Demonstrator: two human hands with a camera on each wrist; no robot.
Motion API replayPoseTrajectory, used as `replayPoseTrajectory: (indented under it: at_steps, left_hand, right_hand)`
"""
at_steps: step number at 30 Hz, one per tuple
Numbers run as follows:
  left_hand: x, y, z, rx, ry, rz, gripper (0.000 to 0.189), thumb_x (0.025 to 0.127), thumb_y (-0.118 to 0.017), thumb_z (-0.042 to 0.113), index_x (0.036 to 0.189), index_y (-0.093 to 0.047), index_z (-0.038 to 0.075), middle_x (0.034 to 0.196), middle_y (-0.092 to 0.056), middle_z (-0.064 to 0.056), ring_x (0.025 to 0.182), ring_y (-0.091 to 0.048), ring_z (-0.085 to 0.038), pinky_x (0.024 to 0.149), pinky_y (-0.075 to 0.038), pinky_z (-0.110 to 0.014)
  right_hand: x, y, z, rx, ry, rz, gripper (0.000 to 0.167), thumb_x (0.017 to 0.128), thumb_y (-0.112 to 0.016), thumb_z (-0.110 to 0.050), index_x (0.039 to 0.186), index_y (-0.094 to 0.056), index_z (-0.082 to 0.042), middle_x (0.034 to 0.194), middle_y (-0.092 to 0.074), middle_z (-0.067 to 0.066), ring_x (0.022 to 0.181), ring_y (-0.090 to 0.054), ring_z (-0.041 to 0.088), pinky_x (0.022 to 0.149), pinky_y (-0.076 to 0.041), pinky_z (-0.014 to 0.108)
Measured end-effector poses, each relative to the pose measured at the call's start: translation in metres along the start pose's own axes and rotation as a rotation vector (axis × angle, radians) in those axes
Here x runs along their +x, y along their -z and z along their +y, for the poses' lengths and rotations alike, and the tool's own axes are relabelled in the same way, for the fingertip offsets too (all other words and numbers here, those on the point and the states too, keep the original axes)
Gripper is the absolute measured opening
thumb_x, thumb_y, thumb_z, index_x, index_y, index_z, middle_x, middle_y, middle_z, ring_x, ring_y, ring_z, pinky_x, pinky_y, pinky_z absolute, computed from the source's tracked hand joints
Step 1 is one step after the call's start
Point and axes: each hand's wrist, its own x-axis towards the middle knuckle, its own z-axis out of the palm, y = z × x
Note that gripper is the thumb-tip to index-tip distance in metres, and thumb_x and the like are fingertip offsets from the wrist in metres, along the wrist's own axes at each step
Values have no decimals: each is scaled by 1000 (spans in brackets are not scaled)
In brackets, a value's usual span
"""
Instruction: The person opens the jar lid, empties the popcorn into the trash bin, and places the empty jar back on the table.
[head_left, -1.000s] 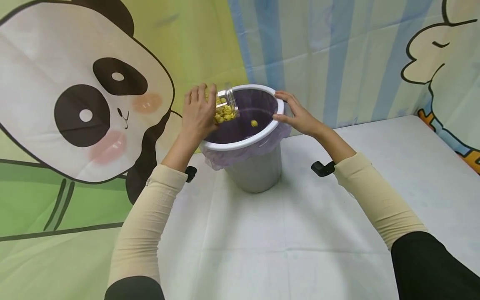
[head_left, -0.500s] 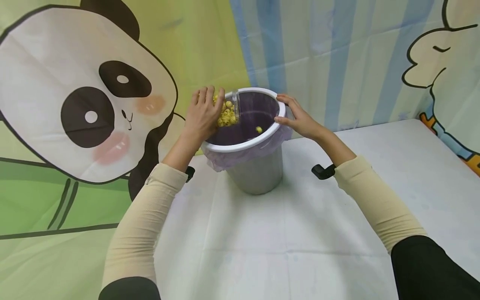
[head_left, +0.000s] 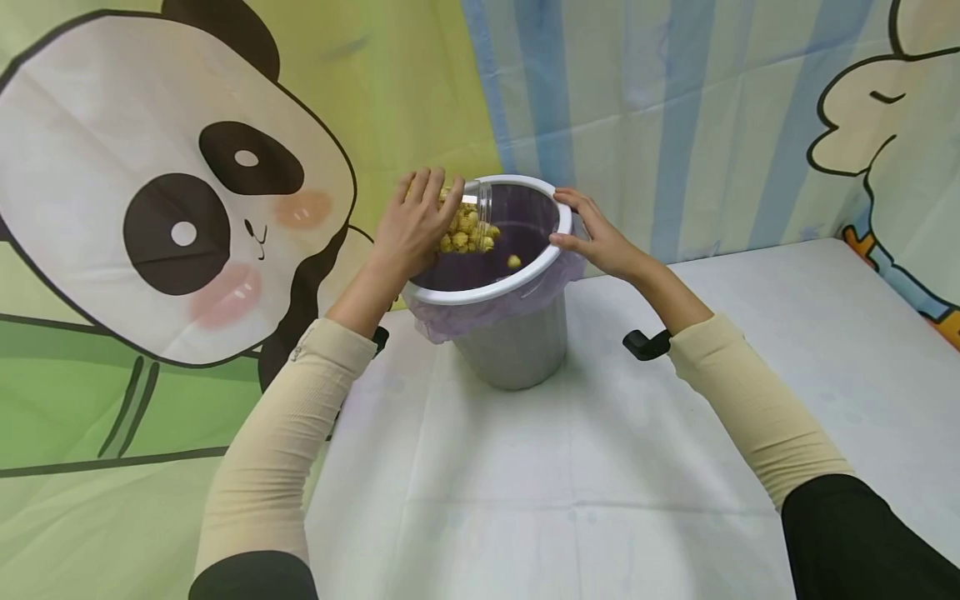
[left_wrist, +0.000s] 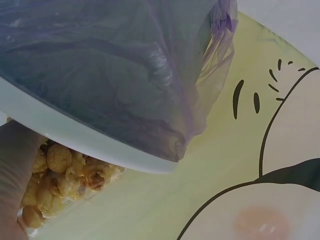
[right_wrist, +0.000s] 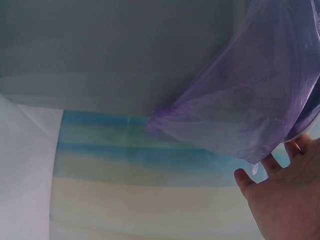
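My left hand (head_left: 416, 221) grips a clear jar (head_left: 484, 200) lying on its side over the trash can's opening, its mouth toward the right. Yellow popcorn (head_left: 463, 232) fills its lower side, and some pieces bulge at the mouth. A single popcorn piece (head_left: 513, 262) shows lower, inside the can. In the left wrist view, popcorn (left_wrist: 62, 172) shows through the jar beside my fingers. With fingers and thumb, my right hand (head_left: 600, 237) holds the right side of the white rim (head_left: 480, 293) of the grey trash can (head_left: 513, 350). The can's bottom inside is hidden.
A purple liner bag (head_left: 450, 317) is folded over the can's rim and hangs outside it. The can stands on a white-covered table (head_left: 510, 500). Behind it hangs a printed cloth (head_left: 622, 108), with a panda picture on the left.
My left hand has moved the jar rightward, farther over the can. Popcorn has slid to the mouth and now bulges out. The right hand stays on the rim.
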Motion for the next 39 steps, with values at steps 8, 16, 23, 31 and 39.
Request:
replayPoseTrajectory:
  at_steps: [8, 16, 23, 31, 39]
  left_hand:
    - [2, 2, -2, 45, -22, 26, 86, 64, -76, 18, 135, -29, 4, 129, -37, -25, 119, -36, -39, 101, -26, -45]
    - [3, 3, -2, 89, -46, 94, 68, 73, -65, 5, 132, -32, 4, 125, -40, -24, 116, -39, -39, 100, -28, -44]
    - [6, 6, -3, 132, -77, 117, 66, 73, -67, -1, 129, -33, 5, 125, -41, -23, 117, -40, -38, 102, -28, -44]
    - [10, 8, -3, 178, -105, 167, 45, 87, -52, -4, 128, -38, 5, 123, -43, -22, 113, -41, -37, 100, -28, -43]
    - [12, 12, -2, 208, -144, 190, 43, 87, -48, -5, 128, -38, 6, 124, -43, -21, 115, -41, -36, 102, -28, -42]
  right_hand:
    - [7, 0, 22, 15, -1, 2, 72, 87, -58, -20, 144, -19, 0, 151, -7, 14, 139, -1, 25, 108, -7, 52]
    - [10, 1, 38, 4, 10, 17, 75, 86, -60, -32, 145, -21, -7, 151, -10, 6, 138, -4, 19, 108, -9, 50]
    - [6, 0, 21, 29, 9, 8, 72, 86, -58, -20, 144, -20, 1, 150, -9, 14, 138, -3, 26, 108, -7, 52]
    - [0, -1, 2, 23, 10, 5, 71, 86, -57, -19, 142, -20, 5, 149, -9, 19, 138, -4, 28, 108, -7, 51]
    - [1, 0, 5, 29, 12, 2, 72, 86, -58, -22, 143, -20, 3, 150, -9, 16, 138, -4, 27, 108, -7, 52]
